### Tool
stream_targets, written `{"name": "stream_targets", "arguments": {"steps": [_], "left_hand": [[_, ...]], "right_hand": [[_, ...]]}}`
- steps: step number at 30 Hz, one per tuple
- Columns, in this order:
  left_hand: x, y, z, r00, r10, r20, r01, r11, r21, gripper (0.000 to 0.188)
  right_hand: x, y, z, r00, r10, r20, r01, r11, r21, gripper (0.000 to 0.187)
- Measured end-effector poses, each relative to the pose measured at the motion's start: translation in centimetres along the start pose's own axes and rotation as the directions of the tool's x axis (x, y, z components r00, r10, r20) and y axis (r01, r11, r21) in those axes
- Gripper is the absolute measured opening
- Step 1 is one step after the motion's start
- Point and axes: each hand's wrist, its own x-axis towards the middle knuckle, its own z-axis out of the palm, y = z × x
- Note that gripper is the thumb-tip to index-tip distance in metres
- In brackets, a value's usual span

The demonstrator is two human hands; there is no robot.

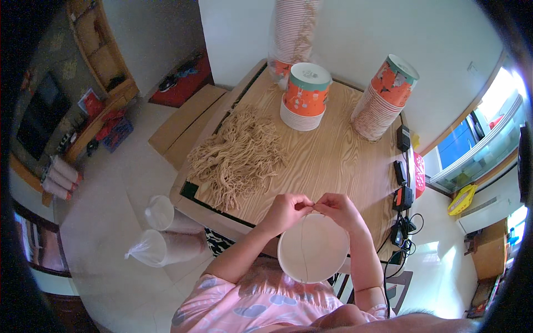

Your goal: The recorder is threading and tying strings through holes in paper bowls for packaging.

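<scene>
A white paper bucket (330,250) sits mouth-up between my forearms, just off the near edge of a wood-grain table (333,161), close against my pink patterned top (252,302). A thin cord (305,250) crosses its open mouth from the far rim to the near one. At the far rim, my left hand (290,211) and my right hand (340,212) meet, thumbs and fingertips of each pinched together on the cord's end (the exact twist is too small to make out).

Beyond my left hand, a loose heap of tan cords (239,155) spreads over the table's left side. Farther back, an upturned orange-and-green bucket (308,101) tops a short white-rimmed stack; behind it rises a tall stack (294,33) in clear plastic. To the right, another stack of upturned buckets (383,100) leans near the wall. Black adapters (402,198) and tangled cables (408,230) line the table's right edge.

On the floor to my left, bagged white stacks (180,247) lie on their sides, with flattened cardboard (186,125) farther up beside the table. A dark television (44,116) hangs at far left; a bright window (472,136) stands at right.
</scene>
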Motion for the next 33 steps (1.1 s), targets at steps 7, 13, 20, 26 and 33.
{"name": "stream_targets", "arguments": {"steps": [7,13,20,26,33], "left_hand": [[0.2,0.6,-0.1,1.000,0.028,-0.002,-0.028,0.994,0.105,0.010],[0.5,0.4,-0.2,0.999,-0.043,0.021,0.042,0.997,0.064,0.013],[0.7,-0.1,-0.3,0.998,-0.050,0.024,0.049,0.998,0.049,0.013],[1.1,-0.8,0.1,0.998,-0.068,-0.005,0.068,0.997,0.029,0.014],[2.2,-2.3,0.0,0.957,-0.244,0.158,0.278,0.927,-0.253,0.013]], "right_hand": [[0.0,-0.2,0.0,0.999,-0.019,-0.026,0.018,0.999,-0.033,0.008],[0.1,-0.1,-0.2,0.996,-0.083,-0.041,0.077,0.988,-0.137,0.008],[0.0,-0.2,-0.1,0.992,-0.117,-0.037,0.112,0.987,-0.116,0.009],[0.6,-0.5,-0.2,0.993,-0.115,-0.039,0.106,0.976,-0.189,0.009],[1.4,0.0,-0.5,0.991,-0.125,-0.047,0.114,0.973,-0.200,0.008]]}}
